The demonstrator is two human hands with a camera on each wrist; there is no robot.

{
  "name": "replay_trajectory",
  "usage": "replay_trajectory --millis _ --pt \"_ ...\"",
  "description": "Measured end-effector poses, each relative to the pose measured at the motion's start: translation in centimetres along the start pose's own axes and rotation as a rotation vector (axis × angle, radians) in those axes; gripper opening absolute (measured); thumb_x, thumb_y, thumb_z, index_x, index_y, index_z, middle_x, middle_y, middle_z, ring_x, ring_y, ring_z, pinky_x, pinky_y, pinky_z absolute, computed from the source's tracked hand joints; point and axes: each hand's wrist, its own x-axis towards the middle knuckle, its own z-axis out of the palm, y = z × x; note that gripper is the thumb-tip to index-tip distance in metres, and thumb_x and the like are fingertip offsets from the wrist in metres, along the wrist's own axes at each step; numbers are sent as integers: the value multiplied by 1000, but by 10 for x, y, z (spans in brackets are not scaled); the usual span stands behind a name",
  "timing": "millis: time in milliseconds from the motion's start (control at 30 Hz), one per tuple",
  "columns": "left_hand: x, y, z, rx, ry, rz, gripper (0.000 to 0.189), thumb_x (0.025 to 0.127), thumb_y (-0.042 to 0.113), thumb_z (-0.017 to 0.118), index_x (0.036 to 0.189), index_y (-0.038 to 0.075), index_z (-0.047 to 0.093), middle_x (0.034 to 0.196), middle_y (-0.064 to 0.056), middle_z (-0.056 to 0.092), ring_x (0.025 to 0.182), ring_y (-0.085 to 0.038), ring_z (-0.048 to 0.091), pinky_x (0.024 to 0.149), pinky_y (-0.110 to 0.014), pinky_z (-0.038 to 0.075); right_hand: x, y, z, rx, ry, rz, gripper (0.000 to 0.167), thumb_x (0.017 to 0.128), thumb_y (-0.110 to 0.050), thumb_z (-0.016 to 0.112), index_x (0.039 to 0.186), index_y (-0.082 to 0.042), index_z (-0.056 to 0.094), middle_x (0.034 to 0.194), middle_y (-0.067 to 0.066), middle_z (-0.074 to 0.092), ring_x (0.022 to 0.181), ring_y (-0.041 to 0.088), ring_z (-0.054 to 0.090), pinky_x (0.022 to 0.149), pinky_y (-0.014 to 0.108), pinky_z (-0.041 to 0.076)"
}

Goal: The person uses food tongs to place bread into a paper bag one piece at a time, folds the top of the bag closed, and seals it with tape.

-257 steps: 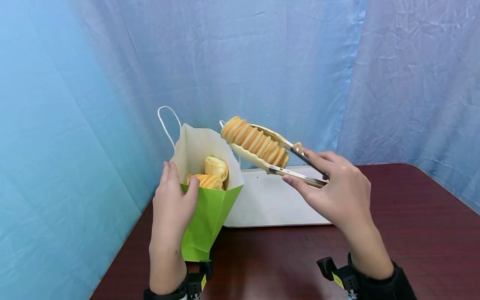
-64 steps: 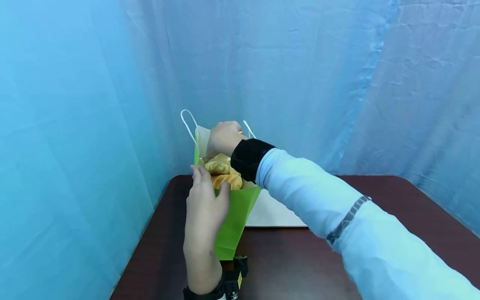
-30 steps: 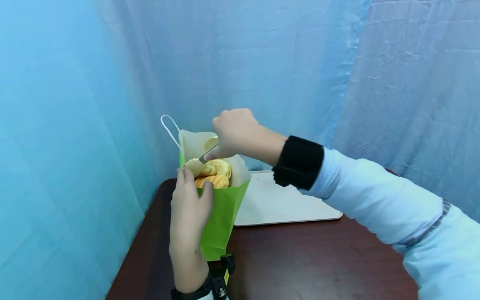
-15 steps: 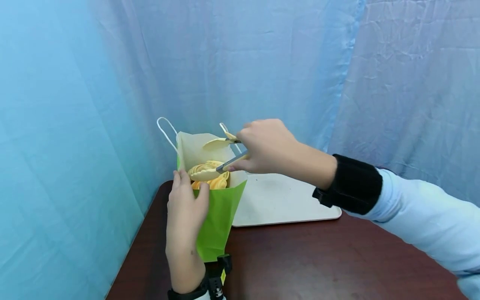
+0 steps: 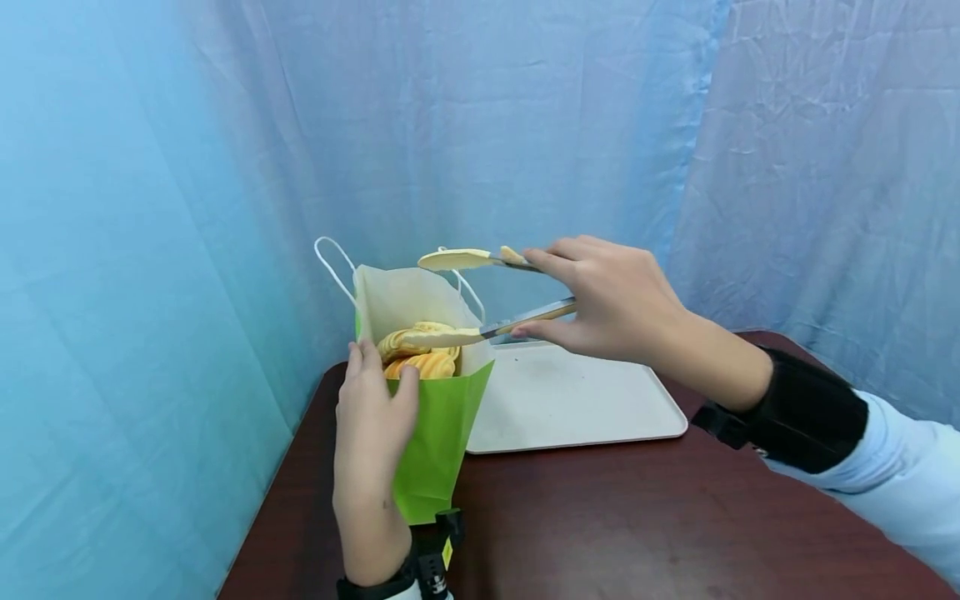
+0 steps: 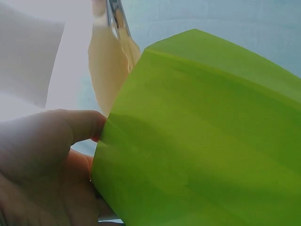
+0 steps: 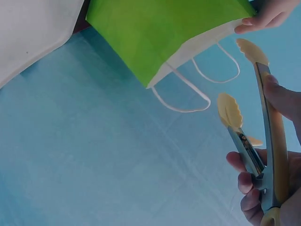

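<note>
A green paper bag (image 5: pixel 438 442) with white string handles stands at the left of the table, its mouth spread wide. Inside it lie several ridged bread rolls (image 5: pixel 423 365). My left hand (image 5: pixel 373 425) grips the bag's near left edge, thumb on the front rim, as the left wrist view also shows. With my right hand (image 5: pixel 618 292) I hold a pair of cream-tipped metal tongs (image 5: pixel 528 317) at the right of the bag's mouth. The tongs' arms (image 7: pixel 275 141) are spread, and nothing is between their tips. The lower tip overlaps the bag's opening in the head view.
Behind and right of the bag, a white tray (image 5: pixel 570 404) lies on the dark red-brown table (image 5: pixel 600 517). Blue cloth (image 5: pixel 562 125) hangs behind the table and along its left side.
The roll earlier carried in the tongs went down into the bag. Just now my right hand has drawn the tongs, spread and without a roll, up and right. My left hand stays on the bag.
</note>
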Motion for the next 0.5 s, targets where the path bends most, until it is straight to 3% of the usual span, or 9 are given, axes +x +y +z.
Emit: replay_trajectory --millis 200,500 --pt "2 -3 -2 -13 3 -1 72 102 26 43 159 -7 13 167 -26 4 152 -42 18 115 -58 31 -19 10 1 38 56 79 73 71 -53 87 131 -15 71 108 1 72 78 17 63 49 35 45" --pt "6 -13 -4 -68 91 -23 73 100 24 43 159 -6 13 167 -24 5 154 -36 13 120 -54 23 -57 27 3 124 32 294 77 72 -47 89 139 -17 65 113 6 70 82 20 63 54 35 43"
